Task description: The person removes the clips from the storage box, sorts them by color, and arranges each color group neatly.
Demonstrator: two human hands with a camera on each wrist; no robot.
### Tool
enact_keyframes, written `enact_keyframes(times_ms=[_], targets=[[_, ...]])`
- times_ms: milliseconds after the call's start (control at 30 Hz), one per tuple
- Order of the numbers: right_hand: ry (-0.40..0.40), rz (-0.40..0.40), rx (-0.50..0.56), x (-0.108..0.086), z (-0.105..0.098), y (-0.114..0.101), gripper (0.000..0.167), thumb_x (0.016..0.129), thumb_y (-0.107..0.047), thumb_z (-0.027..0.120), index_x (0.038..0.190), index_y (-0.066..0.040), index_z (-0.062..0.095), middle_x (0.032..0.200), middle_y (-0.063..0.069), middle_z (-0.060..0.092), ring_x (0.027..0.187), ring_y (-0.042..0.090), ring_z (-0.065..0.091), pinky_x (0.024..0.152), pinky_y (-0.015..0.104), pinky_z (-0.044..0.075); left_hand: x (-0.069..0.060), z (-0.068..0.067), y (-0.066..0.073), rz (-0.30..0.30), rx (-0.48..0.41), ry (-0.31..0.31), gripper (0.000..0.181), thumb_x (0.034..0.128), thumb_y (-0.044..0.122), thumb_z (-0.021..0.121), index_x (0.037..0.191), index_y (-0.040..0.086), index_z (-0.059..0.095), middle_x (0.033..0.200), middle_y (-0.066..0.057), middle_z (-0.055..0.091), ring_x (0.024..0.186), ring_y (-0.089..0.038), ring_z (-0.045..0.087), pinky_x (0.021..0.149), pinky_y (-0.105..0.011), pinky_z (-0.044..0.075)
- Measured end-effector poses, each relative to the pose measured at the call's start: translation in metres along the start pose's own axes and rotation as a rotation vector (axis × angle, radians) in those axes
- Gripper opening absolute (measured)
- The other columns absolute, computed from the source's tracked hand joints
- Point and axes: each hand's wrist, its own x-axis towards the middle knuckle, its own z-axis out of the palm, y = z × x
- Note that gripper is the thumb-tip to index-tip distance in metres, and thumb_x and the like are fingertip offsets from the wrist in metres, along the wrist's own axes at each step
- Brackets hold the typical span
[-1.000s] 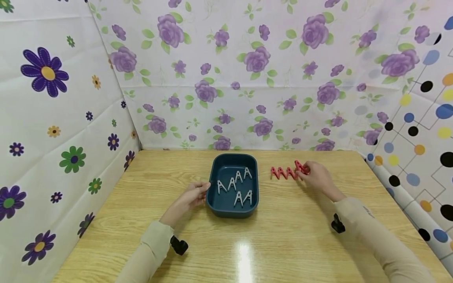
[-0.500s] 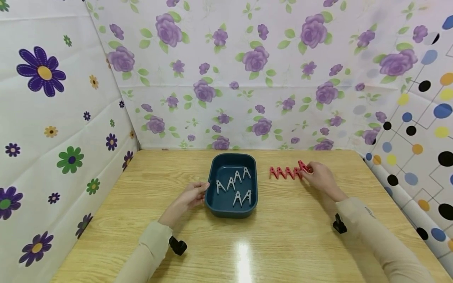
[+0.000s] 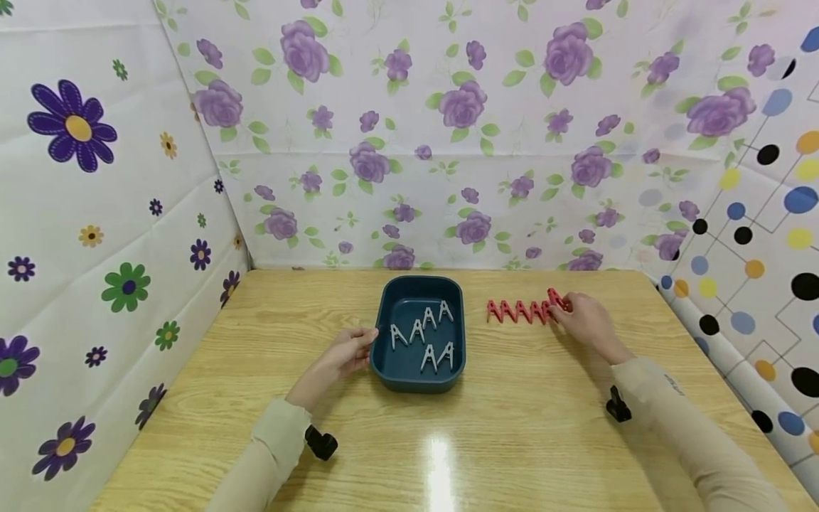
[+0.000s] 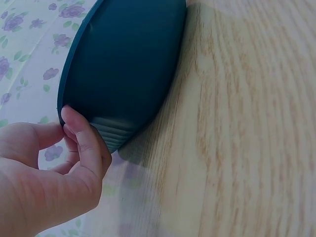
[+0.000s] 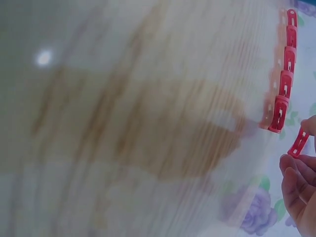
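The right hand [image 3: 589, 323] pinches 1 red clothespin [image 3: 554, 295] beside a row [image 5: 287, 73] of 5; slow moves should spare its neighbors (left hand [image 3: 348, 350] grips the box [image 3: 419, 386]).

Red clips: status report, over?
Left hand grips rim of blue bin. Right hand pinches one red clip, apart from the red row. No obstruction visible.
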Motion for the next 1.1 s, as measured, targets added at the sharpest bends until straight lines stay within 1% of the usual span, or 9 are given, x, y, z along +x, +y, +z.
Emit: enact_keyframes(times_ms=[133, 300, 433, 567, 667, 800, 967, 1100], targets=[[0.005, 0.006, -0.012, -0.001, -0.001, 0.002, 0.036, 0.094, -0.031, 0.063, 0.095, 0.005, 0.063, 0.079, 0.017, 0.064, 0.058, 0.021, 0.053, 0.049, 0.030, 0.039, 0.000, 0.000, -0.002, 0.000, 0.007, 0.002, 0.037, 0.1000, 0.022, 0.055, 0.124, -0.006, 0.049, 0.077, 0.000, 0.059, 0.062, -0.008, 0.054, 0.057, -0.020, 0.048], [-0.021, 0.030, -0.026, -0.001, -0.002, 0.005, 0.038, 0.095, -0.034, 0.061, 0.092, 0.004, 0.062, 0.073, 0.014, 0.061, 0.053, 0.018, 0.047, 0.046, 0.029, 0.034, -0.001, 0.000, -0.001, 0.003, 0.012, -0.008, 0.037, 0.1001, 0.022, 0.054, 0.124, -0.007, 0.049, 0.077, 0.000, 0.059, 0.061, -0.008, 0.054, 0.057, -0.020, 0.048], [-0.039, 0.046, -0.022, -0.002, -0.002, 0.006, 0.039, 0.096, -0.035, 0.059, 0.091, 0.003, 0.062, 0.070, 0.012, 0.060, 0.049, 0.017, 0.044, 0.044, 0.029, 0.033, -0.002, 0.000, -0.001, 0.004, 0.007, -0.011, 0.035, 0.1004, 0.021, 0.054, 0.122, -0.006, 0.049, 0.076, 0.000, 0.059, 0.061, -0.007, 0.054, 0.057, -0.020, 0.048], [-0.038, 0.046, -0.039, -0.002, -0.002, 0.008, 0.037, 0.096, -0.033, 0.059, 0.082, 0.001, 0.061, 0.063, 0.010, 0.057, 0.047, 0.017, 0.043, 0.043, 0.029, 0.032, -0.002, 0.001, 0.000, 0.007, -0.001, -0.007, 0.034, 0.1006, 0.020, 0.053, 0.121, -0.006, 0.050, 0.075, 0.001, 0.059, 0.060, -0.007, 0.054, 0.056, -0.020, 0.048], [-0.056, 0.060, -0.056, -0.005, -0.001, 0.009, 0.034, 0.095, -0.031, 0.059, 0.075, -0.003, 0.058, 0.060, 0.008, 0.055, 0.047, 0.017, 0.042, 0.043, 0.029, 0.031, -0.001, 0.000, 0.000, 0.012, 0.000, -0.010, 0.034, 0.1008, 0.020, 0.053, 0.121, -0.007, 0.049, 0.074, 0.001, 0.059, 0.059, -0.006, 0.054, 0.056, -0.019, 0.048], [-0.090, 0.097, -0.061, -0.009, -0.001, 0.009, 0.032, 0.094, -0.030, 0.059, 0.074, -0.005, 0.056, 0.058, 0.006, 0.052, 0.047, 0.017, 0.043, 0.043, 0.029, 0.032, -0.001, 0.000, -0.001, 0.014, 0.000, -0.008, 0.035, 0.1010, 0.020, 0.053, 0.122, -0.007, 0.049, 0.075, 0.001, 0.058, 0.060, -0.006, 0.054, 0.057, -0.020, 0.048], [-0.102, 0.135, -0.062, -0.010, -0.002, 0.008, 0.034, 0.095, -0.031, 0.057, 0.072, -0.006, 0.053, 0.057, 0.006, 0.047, 0.047, 0.017, 0.041, 0.042, 0.029, 0.031, -0.001, 0.000, -0.002, 0.009, 0.013, -0.006, 0.037, 0.1015, 0.021, 0.052, 0.125, -0.007, 0.048, 0.078, 0.000, 0.059, 0.061, -0.007, 0.054, 0.058, -0.021, 0.048], [-0.121, 0.152, -0.057, -0.011, -0.003, 0.007, 0.035, 0.094, -0.033, 0.059, 0.074, -0.005, 0.054, 0.058, 0.006, 0.048, 0.047, 0.016, 0.042, 0.042, 0.029, 0.031, 0.000, 0.001, -0.001, 0.012, 0.010, 0.003, 0.036, 0.1012, 0.021, 0.052, 0.124, -0.007, 0.049, 0.076, 0.001, 0.059, 0.060, -0.007, 0.054, 0.057, -0.020, 0.048]])
